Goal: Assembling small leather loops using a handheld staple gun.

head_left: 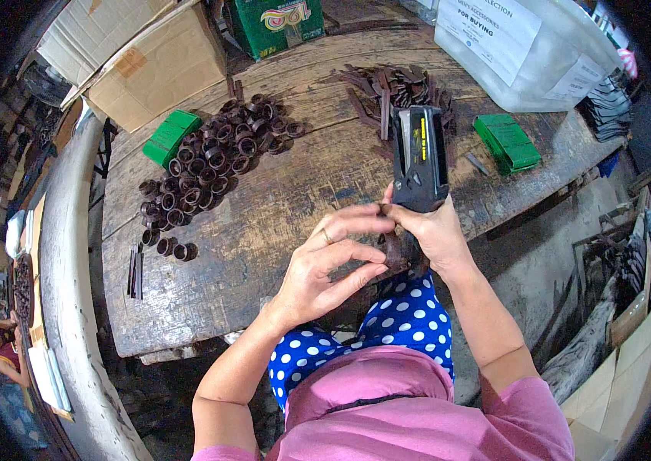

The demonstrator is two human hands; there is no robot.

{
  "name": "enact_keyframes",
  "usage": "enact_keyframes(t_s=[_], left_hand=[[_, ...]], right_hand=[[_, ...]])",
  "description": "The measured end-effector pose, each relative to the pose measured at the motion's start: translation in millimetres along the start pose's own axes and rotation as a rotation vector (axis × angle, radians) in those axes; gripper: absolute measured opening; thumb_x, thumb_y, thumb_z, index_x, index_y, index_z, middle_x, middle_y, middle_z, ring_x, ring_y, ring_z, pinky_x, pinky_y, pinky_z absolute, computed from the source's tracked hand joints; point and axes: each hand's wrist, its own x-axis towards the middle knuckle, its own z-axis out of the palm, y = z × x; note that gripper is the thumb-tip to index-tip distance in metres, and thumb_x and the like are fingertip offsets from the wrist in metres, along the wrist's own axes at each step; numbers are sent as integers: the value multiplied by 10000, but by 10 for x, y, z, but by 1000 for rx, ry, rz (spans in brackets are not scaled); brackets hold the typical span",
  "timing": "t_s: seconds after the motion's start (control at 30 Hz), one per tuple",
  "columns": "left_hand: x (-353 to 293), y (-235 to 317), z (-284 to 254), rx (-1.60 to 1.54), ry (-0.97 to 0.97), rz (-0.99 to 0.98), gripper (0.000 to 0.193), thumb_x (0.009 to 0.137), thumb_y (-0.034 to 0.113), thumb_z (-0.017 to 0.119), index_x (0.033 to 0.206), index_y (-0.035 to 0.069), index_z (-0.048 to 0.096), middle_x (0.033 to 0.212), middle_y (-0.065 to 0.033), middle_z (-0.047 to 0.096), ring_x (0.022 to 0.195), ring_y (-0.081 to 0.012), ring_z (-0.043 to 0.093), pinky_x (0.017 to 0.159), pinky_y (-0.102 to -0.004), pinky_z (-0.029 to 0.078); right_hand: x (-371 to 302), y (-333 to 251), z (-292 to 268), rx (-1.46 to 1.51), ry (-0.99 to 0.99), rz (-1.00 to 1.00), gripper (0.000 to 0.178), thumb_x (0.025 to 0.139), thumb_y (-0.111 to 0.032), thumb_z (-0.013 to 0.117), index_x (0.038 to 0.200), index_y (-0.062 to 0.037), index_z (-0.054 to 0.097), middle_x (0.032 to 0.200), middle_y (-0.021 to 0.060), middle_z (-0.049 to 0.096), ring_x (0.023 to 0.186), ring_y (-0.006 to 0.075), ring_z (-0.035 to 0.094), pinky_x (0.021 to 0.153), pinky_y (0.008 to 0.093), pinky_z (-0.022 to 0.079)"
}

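My right hand (437, 230) is wrapped round a black stapler (418, 154) with a yellow mark on its top. The stapler points away from me over the table's near right edge. A dark brown leather-like strip (397, 250), bent into a loop, sits at the stapler's near end. On its left side my left hand (333, 265) pinches the loop with curled fingers, a ring on one of them. How the loop meets the stapler is hidden by my fingers. Left of centre lies a pile of finished-looking brown loops (214, 150); beyond the stapler is a heap of flat brown strips (406, 84).
The worn wooden table (256, 230) also bears two green packets (172, 137) (508, 144) and a few thin dark strips (135, 273). Behind stand a cardboard box (156, 69), a green carton (275, 27) and a translucent bin (525, 54). Another person (9, 357) sits far left.
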Motion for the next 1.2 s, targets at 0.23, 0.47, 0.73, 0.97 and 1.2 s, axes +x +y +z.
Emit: enact_keyframes(t_s=[0.23, 0.47, 0.73, 0.97, 1.2], left_hand=[[78, -79, -82, -619, 450, -609, 205, 821, 86, 706, 972, -41, 649, 914, -115, 680, 833, -137, 645, 756, -239, 523], [128, -190, -88, -868, 427, -761, 162, 849, 132, 674, 941, -1, 659, 876, -88, 682, 779, -164, 659, 734, -299, 551], [103, -235, -5, -854, 377, -852, 156, 847, 170, 675, 907, 26, 663, 869, -89, 682, 748, -153, 657, 701, -293, 551], [76, -121, 32, -925, 387, -906, 175, 866, 178, 642, 943, 21, 632, 906, -101, 682, 790, -212, 685, 678, -324, 563], [47, -121, 144, -827, 483, -792, 137, 847, 120, 660, 924, 9, 637, 912, -105, 677, 775, -212, 679, 701, -337, 570]], right_hand=[[-128, 0, -26, -172, -97, -190, 170, 759, -15, 705, 911, 7, 632, 812, 32, 659, 770, 113, 622, 727, 268, 501], [-136, -49, 19, -182, -305, -542, 310, 761, 90, 619, 1012, -37, 489, 975, 109, 596, 954, 199, 590, 868, 327, 459], [-81, 38, 16, -217, -261, -649, 288, 748, 33, 678, 1002, -25, 554, 871, 73, 631, 798, 162, 635, 729, 287, 502], [-217, -29, 181, -59, -53, -209, 237, 764, 1, 670, 976, -7, 566, 837, 41, 619, 763, 108, 612, 699, 253, 495], [-203, -52, 222, -157, 1, -240, 216, 754, -11, 662, 943, -17, 556, 801, 44, 608, 729, 96, 590, 661, 253, 480]])
